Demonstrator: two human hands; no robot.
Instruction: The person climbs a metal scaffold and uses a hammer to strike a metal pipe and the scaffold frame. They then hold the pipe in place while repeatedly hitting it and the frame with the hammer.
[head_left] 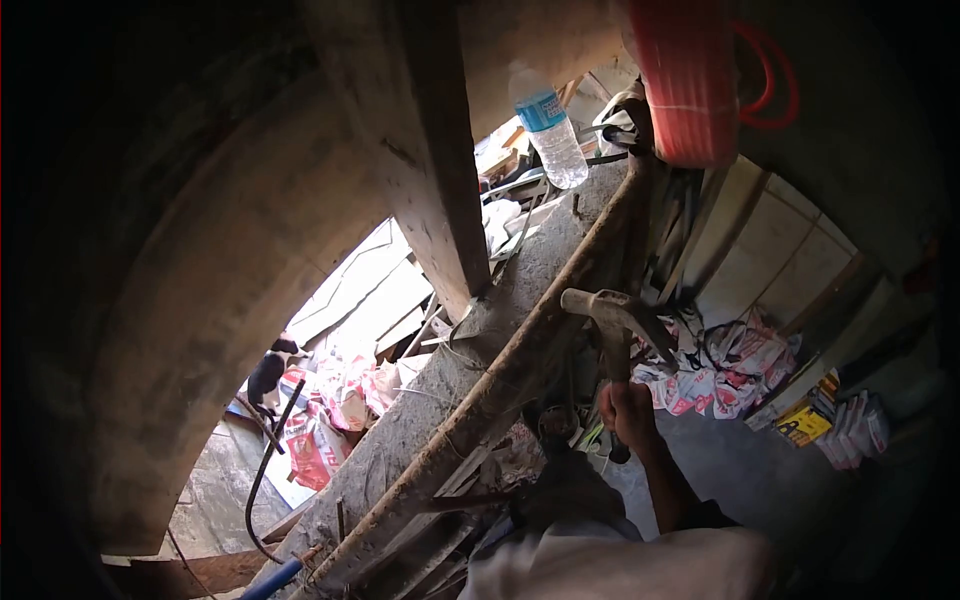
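Note:
My right hand (629, 412) is closed in a fist around the handle of a claw hammer (616, 345). The hammer stands with its head up, above the fist, and the handle's lower end sticks out below the hand. Beside the hammer head, a long rusty pipe (490, 388) runs diagonally along a rough concrete ledge (440, 375). A clear water bottle (553, 135) with a blue label stands on the ledge farther up. My left hand is not visible.
A wooden post (432, 150) rises from the ledge. A red plastic container (690, 85) is at the upper right. Crumpled red-and-white sacks (730, 370) lie on the floor. Beyond the ledge are a black-and-white cat (267, 378), a black hose (258, 490) and more sacks.

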